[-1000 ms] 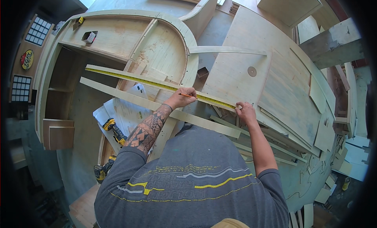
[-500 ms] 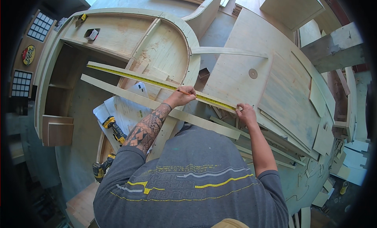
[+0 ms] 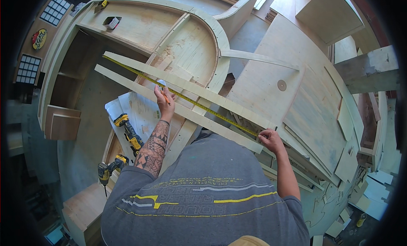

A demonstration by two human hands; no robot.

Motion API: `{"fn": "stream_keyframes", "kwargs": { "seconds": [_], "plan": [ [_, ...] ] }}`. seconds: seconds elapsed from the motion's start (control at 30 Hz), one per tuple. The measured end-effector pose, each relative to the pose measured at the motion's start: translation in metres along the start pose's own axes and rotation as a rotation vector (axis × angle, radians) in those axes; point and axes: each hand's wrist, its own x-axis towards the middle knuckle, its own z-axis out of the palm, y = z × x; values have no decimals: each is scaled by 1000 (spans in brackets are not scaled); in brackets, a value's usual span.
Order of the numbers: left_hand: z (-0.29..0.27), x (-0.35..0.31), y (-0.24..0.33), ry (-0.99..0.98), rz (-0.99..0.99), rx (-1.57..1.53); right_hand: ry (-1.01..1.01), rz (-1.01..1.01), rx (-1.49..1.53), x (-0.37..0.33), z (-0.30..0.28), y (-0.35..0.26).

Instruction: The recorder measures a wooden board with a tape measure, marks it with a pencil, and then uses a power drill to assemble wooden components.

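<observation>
A yellow tape measure blade (image 3: 207, 109) stretches diagonally from the far left end of a long pale wood strip (image 3: 193, 88) to my right hand (image 3: 271, 141). That hand is closed, pinching the blade near its right end, with a small dark tip sticking up beside the fingers. My left hand (image 3: 165, 102) is closed on an orange pencil (image 3: 165, 99), its fingers at the blade's near side. Beneath the blade, a second wood strip (image 3: 199, 118) runs nearer to me. Both strips lie across a curved plywood frame (image 3: 220, 68).
Two yellow-and-black power tools, one (image 3: 129, 133) on white sheets (image 3: 146, 110) and a drill (image 3: 111, 169), sit left of my left forearm. A large plywood panel (image 3: 263, 72) lies at right. A small white box (image 3: 111, 23) rests in the frame's far left compartment.
My left hand has moved left along the blade and turned upright, keeping the pencil. The blade has swung off the far strip toward the near one at its right part. The whole view has shifted slightly.
</observation>
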Motion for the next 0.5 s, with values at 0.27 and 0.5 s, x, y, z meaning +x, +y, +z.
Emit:
{"fn": "stream_keyframes", "kwargs": {
  "seconds": [0.27, 0.5],
  "plan": [
    [-4, 12, 23, 50, 224, 48, 58, -75, -19, 3, 26, 0],
    [-18, -4, 21, 112, 217, -7, 37, -6, -13, -4, 37, -5]
  ]
}}
